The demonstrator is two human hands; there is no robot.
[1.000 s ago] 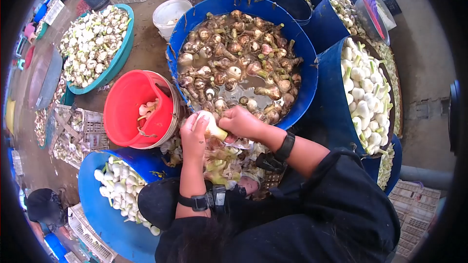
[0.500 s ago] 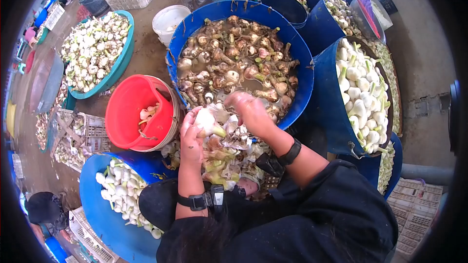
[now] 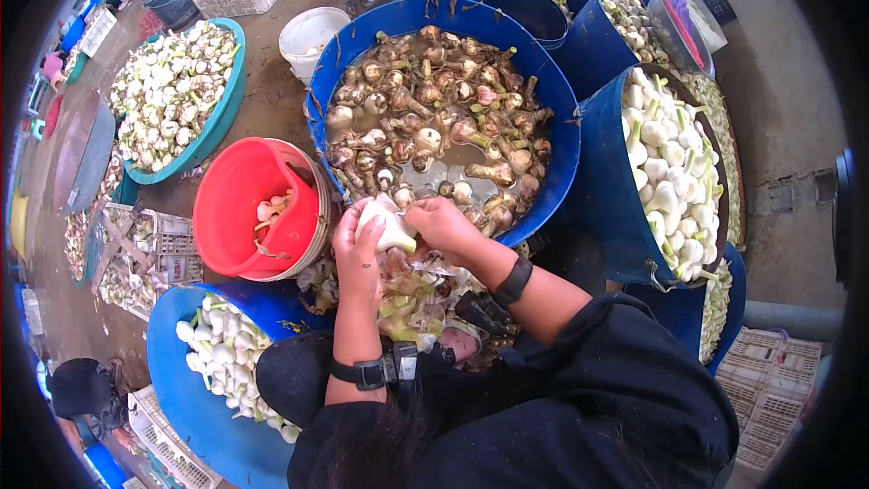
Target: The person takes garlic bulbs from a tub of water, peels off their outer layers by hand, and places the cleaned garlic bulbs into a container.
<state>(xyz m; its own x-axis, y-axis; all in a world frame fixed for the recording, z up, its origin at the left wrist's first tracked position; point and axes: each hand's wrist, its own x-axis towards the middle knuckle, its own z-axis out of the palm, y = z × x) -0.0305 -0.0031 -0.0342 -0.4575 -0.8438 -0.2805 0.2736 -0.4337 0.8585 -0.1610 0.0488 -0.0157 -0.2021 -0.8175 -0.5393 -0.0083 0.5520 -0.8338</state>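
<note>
Garlic bulb (image 3: pixel 393 228) is gripped by the left hand (image 3: pixel 356 254) and touched by the right hand (image 3: pixel 442 226), whose hold cannot be told, with a blue tub (image 3: pixel 563 95) beyond both.

Left hand (image 3: pixel 357 252) cupped, right hand (image 3: pixel 444 228) close by, apparently pinching.

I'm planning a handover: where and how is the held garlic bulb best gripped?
Probably pinch its stem from the picture's lower right: it juts that way from the round garlic bulb, while the left hand covers the bulb's left side.
</note>
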